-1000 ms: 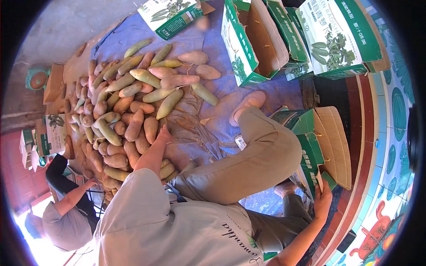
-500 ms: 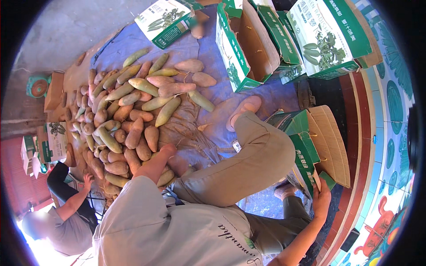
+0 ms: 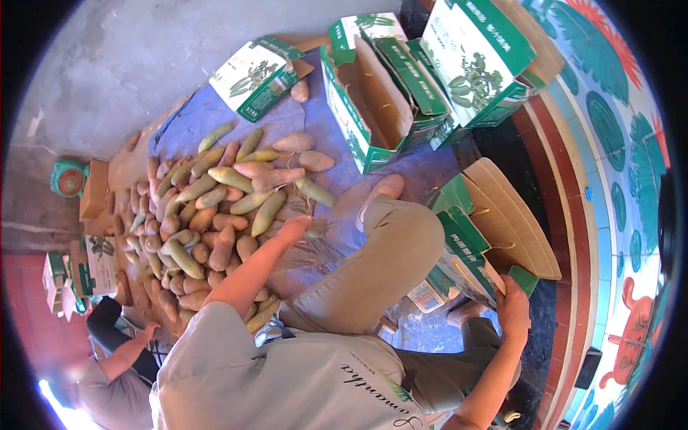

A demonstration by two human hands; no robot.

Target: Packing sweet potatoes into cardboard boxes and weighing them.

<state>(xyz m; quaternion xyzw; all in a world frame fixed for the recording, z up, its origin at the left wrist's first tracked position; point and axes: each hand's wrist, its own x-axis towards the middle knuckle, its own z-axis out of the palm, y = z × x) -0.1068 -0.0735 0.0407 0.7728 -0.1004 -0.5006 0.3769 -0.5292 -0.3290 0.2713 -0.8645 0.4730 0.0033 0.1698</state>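
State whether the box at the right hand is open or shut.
Open: the box has its brown flap spread outward.

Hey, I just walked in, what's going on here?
The person's right hand grips the edge of an open green carton beside their legs. Their left hand is at the right edge of a pile of root vegetables on a blue sheet; whether it holds one is unclear. More cartons stand beyond, and another person is at lower left.

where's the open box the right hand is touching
In the head view, the open box is right of centre, between the person's bent leg and the reddish-brown strip; the right hand is at its lower edge.
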